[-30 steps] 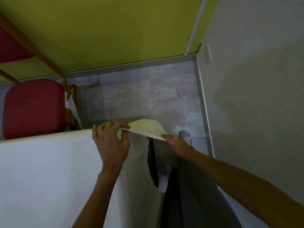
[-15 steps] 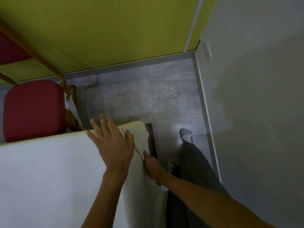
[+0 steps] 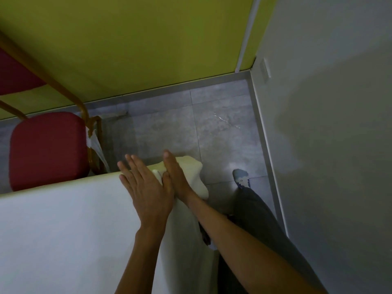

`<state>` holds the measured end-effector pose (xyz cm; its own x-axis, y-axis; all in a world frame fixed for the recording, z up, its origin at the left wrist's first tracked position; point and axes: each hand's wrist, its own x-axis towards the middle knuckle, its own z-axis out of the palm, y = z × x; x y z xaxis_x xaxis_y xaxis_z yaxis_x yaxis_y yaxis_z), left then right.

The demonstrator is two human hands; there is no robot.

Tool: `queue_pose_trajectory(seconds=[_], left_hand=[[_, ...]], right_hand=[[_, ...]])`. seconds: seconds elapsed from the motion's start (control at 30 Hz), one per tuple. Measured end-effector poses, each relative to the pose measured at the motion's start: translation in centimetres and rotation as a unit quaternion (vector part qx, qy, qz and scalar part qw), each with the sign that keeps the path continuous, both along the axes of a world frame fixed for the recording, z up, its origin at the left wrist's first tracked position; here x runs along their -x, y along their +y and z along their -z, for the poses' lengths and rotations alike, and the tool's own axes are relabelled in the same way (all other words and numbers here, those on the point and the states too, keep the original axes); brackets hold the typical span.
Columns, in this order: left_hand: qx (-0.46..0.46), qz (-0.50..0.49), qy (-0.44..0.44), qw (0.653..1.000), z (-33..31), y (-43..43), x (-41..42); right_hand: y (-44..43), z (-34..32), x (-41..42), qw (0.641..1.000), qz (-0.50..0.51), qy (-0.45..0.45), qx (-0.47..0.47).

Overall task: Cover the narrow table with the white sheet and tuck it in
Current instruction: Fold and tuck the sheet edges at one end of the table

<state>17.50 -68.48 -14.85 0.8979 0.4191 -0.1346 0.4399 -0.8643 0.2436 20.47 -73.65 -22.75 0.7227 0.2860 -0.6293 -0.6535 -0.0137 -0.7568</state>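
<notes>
The white sheet (image 3: pixel 63 230) lies over the narrow table, filling the lower left, and hangs down past the table's right end. The table itself is hidden under it. My left hand (image 3: pixel 146 192) rests flat on the sheet at the far right corner, fingers spread. My right hand (image 3: pixel 176 177) lies flat beside it, touching it, pressing a bunched fold of the sheet (image 3: pixel 195 177) at the corner. Neither hand grips anything.
A red padded chair (image 3: pixel 46 149) with a golden frame stands just beyond the table at left. Grey tiled floor (image 3: pixel 165 128) lies ahead. A yellow-green wall is at the back, a white wall close on the right. My leg and shoe (image 3: pixel 241 179) stand beside the table end.
Both hands let go of the lifted sheet corner and laid it down. My right hand came up from the table's side onto the top beside the left, both now flat.
</notes>
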Motion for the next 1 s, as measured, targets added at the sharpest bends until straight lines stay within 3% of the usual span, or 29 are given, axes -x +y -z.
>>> queue_pose_trajectory(seconds=[0.1, 0.2, 0.27, 0.33, 0.37, 0.47, 0.57, 0.7, 0.87, 1.0], left_hand=[[-0.004, 0.001, -0.005, 1.0, 0.3, 0.2, 0.0], [-0.011, 0.002, -0.008, 1.0, 0.6, 0.3, -0.1], [-0.015, 0.001, -0.011, 1.0, 0.7, 0.4, -0.1], [-0.016, 0.001, -0.006, 1.0, 0.8, 0.4, 0.0], [-0.018, 0.0, -0.004, 1.0, 0.7, 0.4, 0.0], [-0.013, 0.008, -0.007, 1.0, 0.5, 0.4, 0.0], [-0.007, 0.006, -0.008, 1.0, 0.5, 0.4, 0.0], [-0.002, 0.005, -0.014, 1.0, 0.2, 0.2, -0.1], [-0.007, 0.006, -0.008, 1.0, 0.4, 0.4, -0.1], [-0.006, 0.006, -0.011, 1.0, 0.4, 0.3, -0.2]], right_hand=[[-0.7, 1.1, 1.8, 0.997, 0.046, 0.066, 0.006], [-1.2, 2.4, 2.8, 0.969, 0.159, 0.183, -0.057], [-0.7, 4.5, 3.4, 0.966, 0.158, 0.203, -0.033], [0.7, 10.4, 4.1, 0.972, 0.153, 0.178, -0.003], [0.7, 10.3, 3.5, 0.973, 0.148, 0.178, 0.014], [0.1, 3.9, -0.1, 0.979, 0.174, 0.101, 0.035], [1.2, 1.0, -1.5, 0.989, 0.135, 0.057, -0.038], [0.3, 1.7, -0.2, 0.983, 0.146, 0.108, -0.037], [1.0, 9.7, 3.2, 0.962, 0.158, 0.219, -0.037], [0.4, 13.1, 4.0, 0.96, 0.102, 0.256, 0.049]])
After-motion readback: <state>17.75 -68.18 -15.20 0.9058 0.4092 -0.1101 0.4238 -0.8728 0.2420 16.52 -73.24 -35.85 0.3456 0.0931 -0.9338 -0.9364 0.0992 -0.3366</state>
